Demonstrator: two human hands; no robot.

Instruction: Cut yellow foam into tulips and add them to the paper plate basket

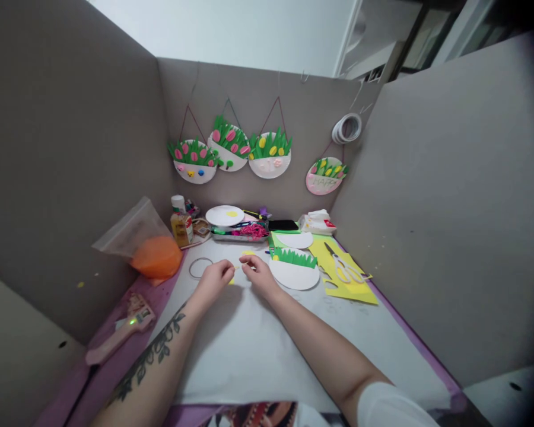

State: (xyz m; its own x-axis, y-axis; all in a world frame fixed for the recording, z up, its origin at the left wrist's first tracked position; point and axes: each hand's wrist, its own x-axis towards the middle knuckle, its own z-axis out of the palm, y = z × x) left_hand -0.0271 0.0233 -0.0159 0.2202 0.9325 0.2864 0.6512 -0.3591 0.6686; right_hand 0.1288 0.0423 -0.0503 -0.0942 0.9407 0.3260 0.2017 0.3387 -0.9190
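Note:
My left hand [219, 277] and my right hand [257, 274] are close together over the white work sheet [231, 356], fingers pinched. A small bit of yellow paper shows between their fingertips; which hand grips it is hard to make out. More small yellow pieces [248, 253] lie just behind and below the hands. Right of my right hand lies a white paper plate piece [295, 277] with a green grass-shaped strip and a yellow spot along its top. A grey ring [200, 268] lies left of my left hand.
White scissors [345, 270] rest on yellow paper [356, 292] at the right. A pink glue gun [118, 343], a bag of orange material [155, 256] and a bottle [181, 225] stand left. Behind are a supply tray [240, 237] and a phone [283, 225]. Decorated plates [269, 163] hang above.

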